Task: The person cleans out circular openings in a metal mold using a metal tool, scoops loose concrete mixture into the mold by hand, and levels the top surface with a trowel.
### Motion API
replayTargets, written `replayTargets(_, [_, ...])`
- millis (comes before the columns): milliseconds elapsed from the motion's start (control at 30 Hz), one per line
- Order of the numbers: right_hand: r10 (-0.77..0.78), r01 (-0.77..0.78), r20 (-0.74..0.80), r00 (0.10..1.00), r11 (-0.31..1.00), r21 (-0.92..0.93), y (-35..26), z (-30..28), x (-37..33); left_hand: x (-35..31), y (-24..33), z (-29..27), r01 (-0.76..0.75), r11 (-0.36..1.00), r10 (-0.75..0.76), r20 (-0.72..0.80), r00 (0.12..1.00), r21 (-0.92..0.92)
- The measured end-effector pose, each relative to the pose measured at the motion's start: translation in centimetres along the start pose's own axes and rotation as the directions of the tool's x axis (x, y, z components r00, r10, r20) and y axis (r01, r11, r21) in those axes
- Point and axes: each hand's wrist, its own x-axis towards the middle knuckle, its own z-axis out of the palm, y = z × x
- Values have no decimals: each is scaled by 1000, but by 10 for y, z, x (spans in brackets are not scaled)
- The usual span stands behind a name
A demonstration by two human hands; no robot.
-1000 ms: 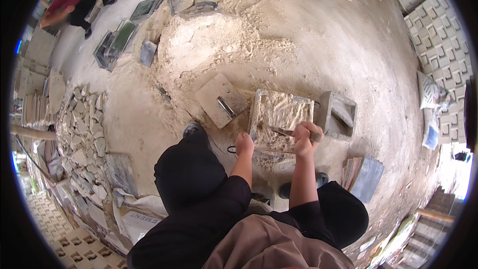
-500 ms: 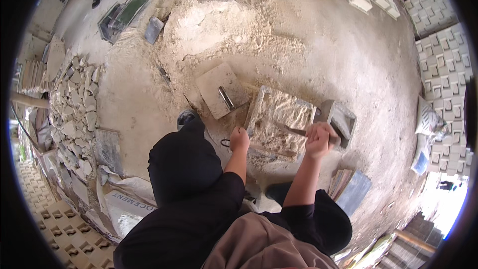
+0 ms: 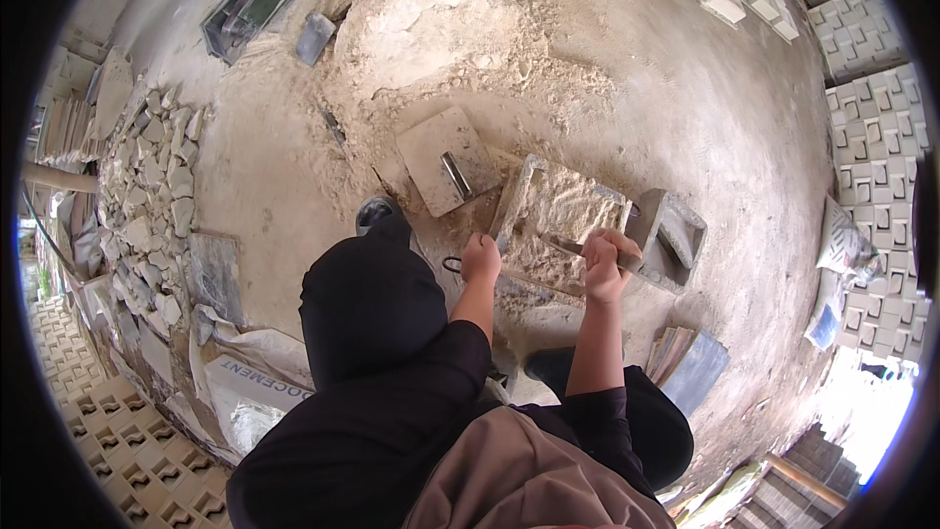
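A square mould (image 3: 527, 179) full of sandy, pale mix lies on the floor before me. My right hand (image 3: 605, 263) is closed around the handle of a trowel (image 3: 566, 246), whose blade lies low over the mix near the mould's near side. My left hand (image 3: 480, 257) makes a fist at the near left corner, with a dark metal loop handle (image 3: 451, 264) showing beside it; the fingers hide the grip itself. Beyond the left hand lies a square plate (image 3: 431, 152) with a shiny metal bar handle (image 3: 456, 175).
A grey box-shaped form (image 3: 685, 260) stands just right of the mould. Farther off spreads a heap of pale powder (image 3: 421, 34). Broken stone pieces (image 3: 147, 206) pile up at left. Thin boards (image 3: 693, 370) lie by my right knee; patterned blocks (image 3: 881, 157) are stacked at right.
My right hand has drawn the trowel a little to the left, over the mould. My left hand keeps its place at the corner. The whole view has shifted slightly.
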Motion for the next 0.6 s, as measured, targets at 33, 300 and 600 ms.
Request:
replayTargets(33, [-3,1,-33,999,997,-83,-4,-2,-7,0,-1,0,7,1000,-7,4,1000,2])
replayTargets(300, [-59,58,-75,995,998,-14,-9,-11,-38,-2,3,-3,38,999,-38,31,999,17])
replayTargets(600, [-98,101,-141,985,995,15,4,-19,-66,-6,4,-6,26,999,-27,41,999,18])
